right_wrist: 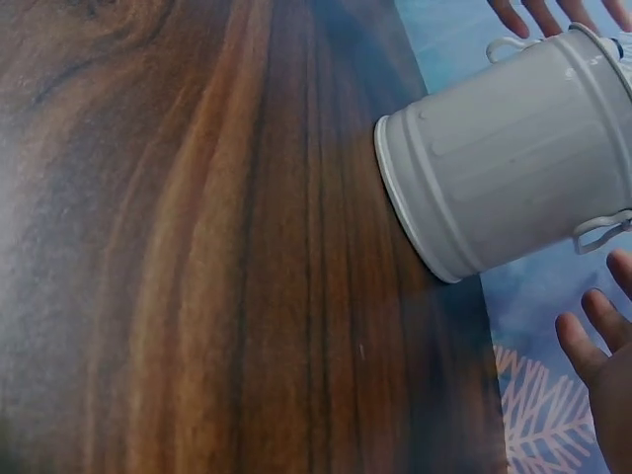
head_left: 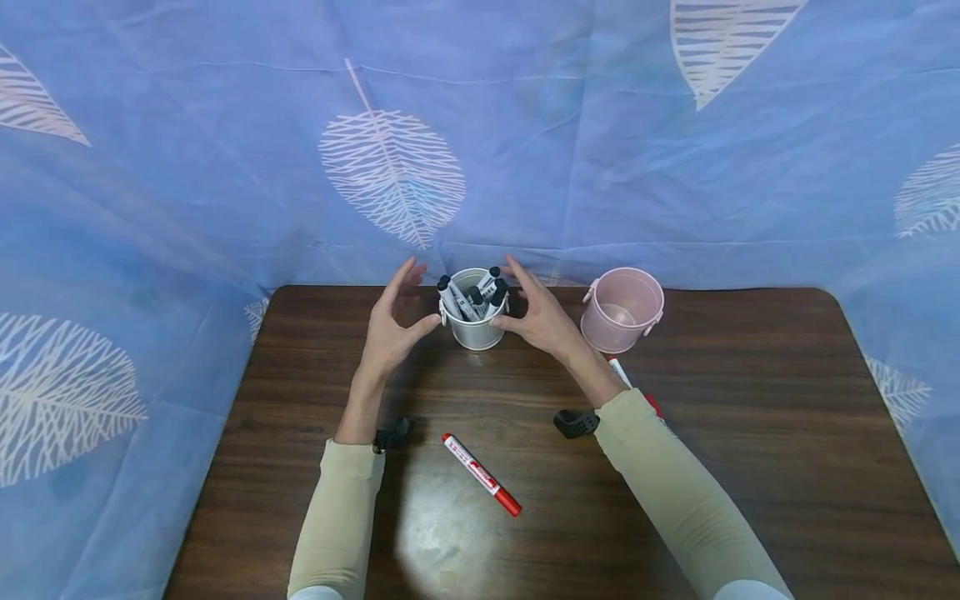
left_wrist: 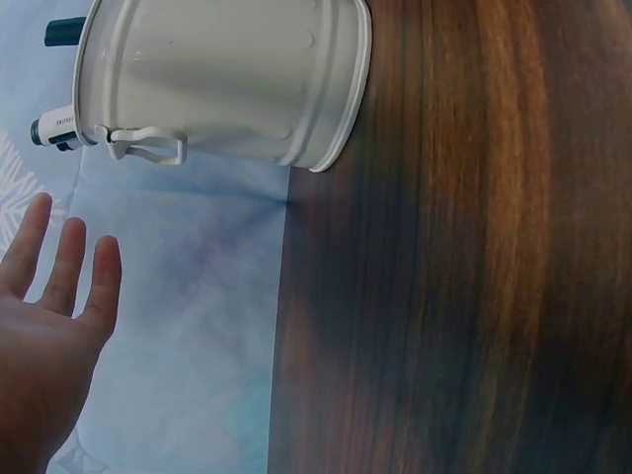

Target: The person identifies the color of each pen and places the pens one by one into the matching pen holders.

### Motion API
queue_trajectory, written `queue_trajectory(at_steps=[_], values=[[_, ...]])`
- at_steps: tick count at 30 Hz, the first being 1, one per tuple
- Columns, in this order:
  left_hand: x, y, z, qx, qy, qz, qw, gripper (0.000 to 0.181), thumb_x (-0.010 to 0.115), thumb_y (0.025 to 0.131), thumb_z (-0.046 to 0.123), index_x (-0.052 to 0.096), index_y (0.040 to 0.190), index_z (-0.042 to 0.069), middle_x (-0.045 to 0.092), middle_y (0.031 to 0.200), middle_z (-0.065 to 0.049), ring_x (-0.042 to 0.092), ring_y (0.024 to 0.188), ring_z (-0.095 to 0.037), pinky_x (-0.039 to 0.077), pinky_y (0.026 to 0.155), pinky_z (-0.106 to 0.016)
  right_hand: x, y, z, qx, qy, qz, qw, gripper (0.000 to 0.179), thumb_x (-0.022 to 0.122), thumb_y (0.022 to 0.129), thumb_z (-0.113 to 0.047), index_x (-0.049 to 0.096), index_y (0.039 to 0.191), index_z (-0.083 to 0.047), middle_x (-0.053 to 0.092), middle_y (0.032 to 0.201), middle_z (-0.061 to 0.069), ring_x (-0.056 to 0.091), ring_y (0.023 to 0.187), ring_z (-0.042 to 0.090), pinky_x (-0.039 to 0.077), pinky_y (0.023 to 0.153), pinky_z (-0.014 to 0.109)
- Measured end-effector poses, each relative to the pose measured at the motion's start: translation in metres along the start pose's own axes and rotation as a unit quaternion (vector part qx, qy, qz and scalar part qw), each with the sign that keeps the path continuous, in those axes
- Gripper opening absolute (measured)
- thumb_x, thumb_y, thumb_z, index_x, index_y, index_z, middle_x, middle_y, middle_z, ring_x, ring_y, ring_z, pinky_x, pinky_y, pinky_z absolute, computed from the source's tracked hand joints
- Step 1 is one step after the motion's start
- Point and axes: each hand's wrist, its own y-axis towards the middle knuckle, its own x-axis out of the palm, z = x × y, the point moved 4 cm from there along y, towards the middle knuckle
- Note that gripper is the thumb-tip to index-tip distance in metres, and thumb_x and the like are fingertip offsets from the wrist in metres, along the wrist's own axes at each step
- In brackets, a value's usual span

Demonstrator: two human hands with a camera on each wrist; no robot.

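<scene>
A small white metal bucket (head_left: 477, 337) with side handles stands near the table's back edge, holding several black-capped whiteboard markers (head_left: 457, 297). To its left is my left hand (head_left: 393, 329), fingers spread and thumb tip close by the rim. My right hand (head_left: 542, 318) flanks the other side with fingers extended, its thumb overlapping the bucket's edge in the head view. The left wrist view shows the bucket's wall (left_wrist: 217, 79) beside loosely straight fingers (left_wrist: 67, 262). In the right wrist view, fingers (right_wrist: 583, 346) hover beside the bucket's handle (right_wrist: 600, 233).
A pink bucket (head_left: 621, 312) stands right of the white one. A red marker (head_left: 480, 473) lies diagonally on the dark wooden table (head_left: 300, 500) between my forearms. Another marker (head_left: 619, 372) with red parts lies partly hidden beneath my right forearm. Blue leaf-patterned cloth (head_left: 525, 167) hangs behind.
</scene>
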Motion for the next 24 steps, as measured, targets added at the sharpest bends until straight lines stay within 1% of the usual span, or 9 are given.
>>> queue_trajectory(at_steps=[2, 5, 9, 13, 18, 21, 24], values=[[0.0, 0.0, -0.001, -0.001, -0.001, 0.005, 1.0, 0.083, 0.074, 0.076, -0.018, 0.034, 0.149, -0.008, 0.046, 0.142, -0.032, 0.044, 0.132, -0.042, 0.032, 0.099, -0.068, 0.0, -0.001, 0.001, 0.002, -0.007, -0.002, 1.0, 0.105, 0.084, 0.082, -0.022, 0.015, 0.161, -0.015, 0.038, 0.154, 0.013, 0.034, 0.142, 0.03, 0.035, 0.111, 0.047], [-0.002, -0.001, -0.002, -0.002, -0.003, 0.01, 0.9999, 0.083, 0.074, 0.076, -0.018, 0.036, 0.148, -0.008, 0.048, 0.142, -0.031, 0.044, 0.132, -0.042, 0.033, 0.099, -0.068, 0.0, -0.002, 0.002, 0.0, -0.013, -0.002, 0.9999, 0.104, 0.084, 0.081, -0.023, 0.017, 0.16, -0.016, 0.038, 0.154, 0.013, 0.033, 0.143, 0.027, 0.036, 0.11, 0.046], [-0.005, -0.003, -0.002, -0.002, -0.009, 0.009, 0.9999, 0.081, 0.077, 0.078, -0.011, 0.037, 0.148, -0.006, 0.047, 0.142, -0.031, 0.042, 0.133, -0.044, 0.033, 0.1, -0.067, -0.003, -0.005, 0.002, -0.006, -0.014, 0.0, 0.9999, 0.104, 0.085, 0.081, -0.021, 0.018, 0.16, -0.014, 0.038, 0.154, 0.014, 0.033, 0.142, 0.03, 0.036, 0.11, 0.048], [-0.01, -0.01, -0.001, -0.01, -0.004, 0.01, 0.9999, 0.08, 0.079, 0.08, -0.006, 0.037, 0.149, -0.006, 0.048, 0.142, -0.03, 0.042, 0.133, -0.046, 0.031, 0.102, -0.067, -0.011, -0.011, -0.002, -0.003, -0.019, 0.005, 0.9998, 0.106, 0.086, 0.079, -0.018, 0.017, 0.16, -0.015, 0.038, 0.153, 0.015, 0.035, 0.14, 0.034, 0.036, 0.109, 0.051], [-0.012, -0.02, -0.003, -0.023, 0.014, 0.01, 0.9996, 0.08, 0.081, 0.08, -0.002, 0.039, 0.149, -0.004, 0.049, 0.141, -0.029, 0.045, 0.132, -0.041, 0.032, 0.105, -0.064, -0.02, -0.015, -0.01, -0.006, -0.022, 0.014, 0.9996, 0.107, 0.086, 0.078, -0.013, 0.018, 0.16, -0.016, 0.039, 0.153, 0.013, 0.041, 0.134, 0.041, 0.035, 0.108, 0.053], [-0.012, -0.025, -0.005, -0.028, 0.016, 0.011, 0.9994, 0.08, 0.081, 0.08, -0.002, 0.039, 0.148, -0.004, 0.049, 0.142, -0.028, 0.045, 0.133, -0.041, 0.032, 0.106, -0.064, -0.025, -0.017, -0.016, -0.004, -0.032, 0.011, 0.9994, 0.108, 0.086, 0.078, -0.014, 0.018, 0.16, -0.018, 0.039, 0.154, 0.01, 0.043, 0.131, 0.043, 0.035, 0.108, 0.054], [-0.013, -0.03, -0.005, -0.025, 0.018, 0.013, 0.9994, 0.08, 0.081, 0.079, -0.004, 0.04, 0.147, -0.004, 0.051, 0.139, -0.028, 0.045, 0.132, -0.044, 0.032, 0.105, -0.065, -0.028, -0.019, -0.022, -0.008, -0.044, 0.009, 0.999, 0.108, 0.087, 0.078, -0.018, 0.018, 0.161, -0.023, 0.039, 0.154, 0.008, 0.045, 0.129, 0.043, 0.035, 0.108, 0.053]])
